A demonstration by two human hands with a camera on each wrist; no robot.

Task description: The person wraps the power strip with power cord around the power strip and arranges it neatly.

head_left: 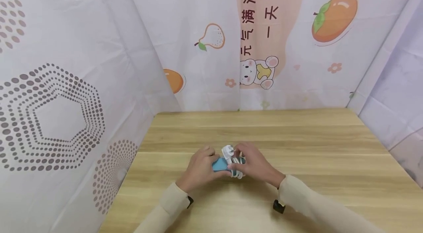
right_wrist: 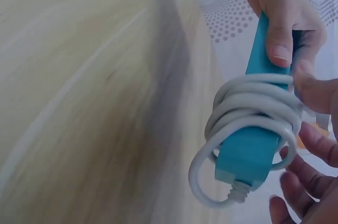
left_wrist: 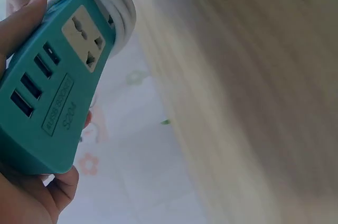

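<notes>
A teal power strip (left_wrist: 63, 76) with USB ports and a socket is held above the table. White cord (right_wrist: 253, 102) is wound in several loops round one end of it. My left hand (head_left: 201, 167) grips the other end, thumb on one side and fingers on the opposite side. A white plug (head_left: 227, 151) sticks up beside the coils. My right hand (head_left: 249, 161) is at the coiled end, its thumb pressed on the cord near the plug's base and its fingers curved around the far side. In the right wrist view, the plug is mostly hidden behind the right thumb.
The wooden table (head_left: 281, 126) lies beneath both hands. White printed curtains (head_left: 185, 2) enclose it at the back and sides. A dark band (head_left: 279, 206) shows at the right wrist.
</notes>
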